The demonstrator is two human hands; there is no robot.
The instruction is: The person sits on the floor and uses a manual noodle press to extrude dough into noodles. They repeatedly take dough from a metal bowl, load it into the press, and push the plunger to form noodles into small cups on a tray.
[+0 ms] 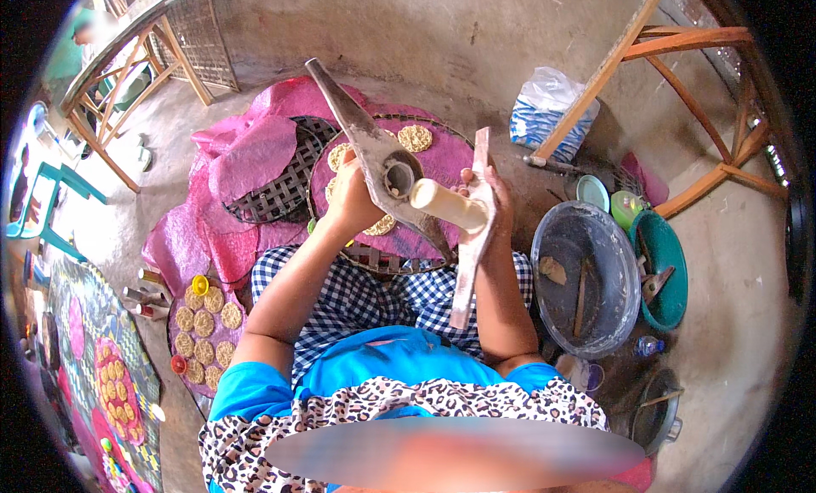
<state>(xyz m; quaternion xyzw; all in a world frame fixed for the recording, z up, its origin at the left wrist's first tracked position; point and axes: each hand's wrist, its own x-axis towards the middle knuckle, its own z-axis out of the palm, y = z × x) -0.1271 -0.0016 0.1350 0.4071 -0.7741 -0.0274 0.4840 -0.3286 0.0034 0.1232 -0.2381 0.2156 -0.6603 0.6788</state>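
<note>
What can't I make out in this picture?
Head view:
Left hand: fingers mostly hidden by the holed piece.
Right hand: partly behind the plunger.
Rounds: some partly covered by the left hand.
Right wooden frame: cut off by the top edge.
Shirt: blurred patch over it.

Just off centre toward 12 o'clock, a socketed piece (pixel 371 149) looks like worn, matt wood. Toward 3 o'clock, a pale, dull-surfaced bar (pixel 467 272) carries a smooth cream plunger (pixel 446 207) of uncertain material. Between 9 and 10, crinkled pink sheeting (pixel 197 208) is glossy plastic. Between 3 and 4, a dark basin (pixel 627 280) is scuffed plastic. At 6, checked trousers (pixel 336 302) are woven cloth.
</note>
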